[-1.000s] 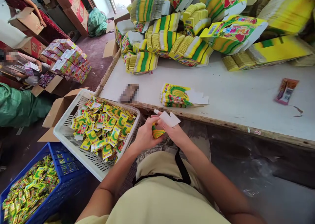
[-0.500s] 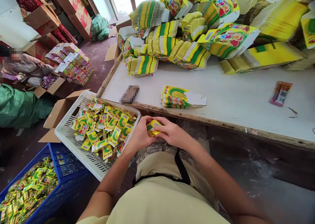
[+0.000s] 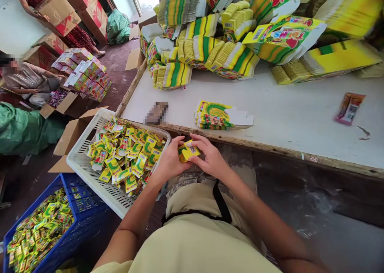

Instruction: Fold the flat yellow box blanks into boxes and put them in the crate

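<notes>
Between my two hands, over my lap, is a small yellow and green carton point(image 3: 189, 151) with a barcode on one face. My left hand point(image 3: 172, 159) is closed round its left side. The fingers and thumb of my right hand point(image 3: 209, 156) grip its right edge. Part of the carton is hidden behind my fingers. Just beyond, on the white table point(image 3: 288, 117), lies a fanned stack of flat yellow cartons point(image 3: 220, 115). By my left arm stands a white plastic basket point(image 3: 78, 157) heaped with small yellow cartons point(image 3: 132, 155).
A blue crate point(image 3: 85, 201) of small packets stands at lower left. Bundles of flat cartons point(image 3: 207, 53) are piled along the table's back. A wrapped bar point(image 3: 350, 109) lies at right, a blurred object point(image 3: 156, 113) at left. Two people are near stacked boxes point(image 3: 90, 79).
My fingers have spread a little and the carton shows more of its barcode face. The view has shifted slightly. At far left, the standing person's cardboard box has moved.
</notes>
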Motion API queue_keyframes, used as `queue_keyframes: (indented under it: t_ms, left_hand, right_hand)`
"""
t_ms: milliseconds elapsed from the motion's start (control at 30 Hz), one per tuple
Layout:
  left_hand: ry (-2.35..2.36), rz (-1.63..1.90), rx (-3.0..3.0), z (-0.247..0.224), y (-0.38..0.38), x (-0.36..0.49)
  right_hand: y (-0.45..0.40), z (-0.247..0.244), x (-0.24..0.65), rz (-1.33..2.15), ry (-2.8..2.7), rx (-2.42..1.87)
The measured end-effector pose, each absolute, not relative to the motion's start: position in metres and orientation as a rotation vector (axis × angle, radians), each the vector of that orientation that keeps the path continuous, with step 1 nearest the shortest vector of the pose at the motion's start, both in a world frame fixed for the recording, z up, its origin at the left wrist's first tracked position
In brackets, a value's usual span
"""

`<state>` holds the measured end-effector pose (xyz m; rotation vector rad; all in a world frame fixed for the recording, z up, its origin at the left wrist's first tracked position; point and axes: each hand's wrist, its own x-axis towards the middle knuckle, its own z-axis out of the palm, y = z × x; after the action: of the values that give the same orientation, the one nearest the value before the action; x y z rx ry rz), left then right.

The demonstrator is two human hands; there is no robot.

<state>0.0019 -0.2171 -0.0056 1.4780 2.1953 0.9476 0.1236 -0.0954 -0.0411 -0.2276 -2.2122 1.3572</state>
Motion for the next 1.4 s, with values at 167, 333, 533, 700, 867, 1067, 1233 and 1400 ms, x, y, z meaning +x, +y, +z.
queue_keyframes:
  t_ms: [167, 333, 533, 700, 867, 1067, 1233, 1400]
  left_hand:
    - [2.131, 0.972, 1.489, 0.0, -0.22, -0.003]
    - [2.098, 0.899, 1.462, -0.001, -0.224, -0.001]
    - [2.207, 0.948, 1.551, -0.006, -0.221, 0.003]
    - [2.201, 0.922, 1.514, -0.012, -0.222, -0.002]
    - [2.218, 0.983, 1.487, -0.017, -0.22, -0.002]
    - [2.234, 0.973, 1.513, -0.014, -0.227, -0.007]
    - [2.825, 0.722, 1.258, -0.007, -0.264, -0.054]
    - [2.878, 0.696, 1.206, -0.011, -0.277, -0.068]
  right_hand:
    - [-0.087, -0.04, 0.129, 1.338, -2.292, -0.073]
    - [-0.071, -0.028, 0.135, 1.406, -2.423, 0.058]
    - [-0.085, -0.034, 0.126, 1.442, -2.355, -0.063]
    - [-0.097, -0.05, 0.117, 1.561, -2.203, -0.123]
    - [-0.105, -0.053, 0.114, 1.516, -2.23, -0.151]
    - [-0.092, -0.039, 0.118, 1.417, -2.255, -0.158]
    - [-0.021, -0.032, 0.128, 0.852, -2.187, -0.769]
    - [0.021, -0.047, 0.126, 0.568, -2.38, -0.967]
